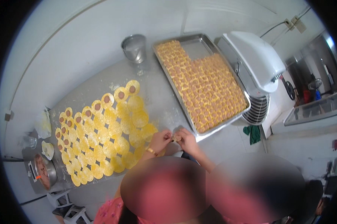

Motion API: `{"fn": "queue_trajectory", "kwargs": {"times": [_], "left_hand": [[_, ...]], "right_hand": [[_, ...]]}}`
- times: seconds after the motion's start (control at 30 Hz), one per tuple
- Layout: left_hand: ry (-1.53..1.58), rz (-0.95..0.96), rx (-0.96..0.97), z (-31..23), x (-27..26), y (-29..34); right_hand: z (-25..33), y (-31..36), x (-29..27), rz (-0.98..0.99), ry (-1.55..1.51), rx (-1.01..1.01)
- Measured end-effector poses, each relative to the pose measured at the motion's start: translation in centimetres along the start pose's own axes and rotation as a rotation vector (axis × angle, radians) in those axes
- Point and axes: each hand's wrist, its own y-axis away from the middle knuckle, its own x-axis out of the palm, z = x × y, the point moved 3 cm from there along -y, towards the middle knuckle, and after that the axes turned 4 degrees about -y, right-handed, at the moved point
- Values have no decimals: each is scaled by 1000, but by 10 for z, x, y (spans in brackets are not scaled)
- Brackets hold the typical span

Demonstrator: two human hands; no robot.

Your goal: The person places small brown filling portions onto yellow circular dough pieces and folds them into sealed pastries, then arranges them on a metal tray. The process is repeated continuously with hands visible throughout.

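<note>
While the left hand (161,140) and right hand (187,142) pinch a small dumpling (175,138) between their fingertips, a metal tray (198,48) (crowded with open-topped dumplings (209,95)) lies just beyond; yellow wrappers (121,145), some bearing brown filling (97,106), spread leftward on the table (101,80).

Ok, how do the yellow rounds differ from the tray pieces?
The yellow rounds lie flat; the tray pieces look gathered up. Most yellow rounds are bare, some bearing a brown dab; the tray pieces show brown tops edged yellow. The yellow rounds look wider than the tray pieces. Both sit in rows.
</note>
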Motion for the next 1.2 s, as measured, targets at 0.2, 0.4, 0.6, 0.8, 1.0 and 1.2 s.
{"fn": "queue_trajectory", "kwargs": {"times": [0.2, 0.4, 0.6, 0.8, 1.0, 1.2], "left_hand": [[83, -358, -177, -9, -44, 7], [-15, -599, -413, -20, -27, 48], [-20, -686, -530, -32, 12, 88], [-63, -708, -611, -48, 21, 79], [-42, -689, -543, -53, 29, 57], [5, -640, -508, -51, 34, 46]], "right_hand": [[-16, -107, -95, 81, -287, -44], [-98, -295, -209, -65, -15, -80], [-169, -400, -193, 174, 212, -2], [-186, -421, -161, 370, 322, -68], [-172, -416, -156, 491, 315, -53], [-182, -414, -158, 513, 152, 17]]}}
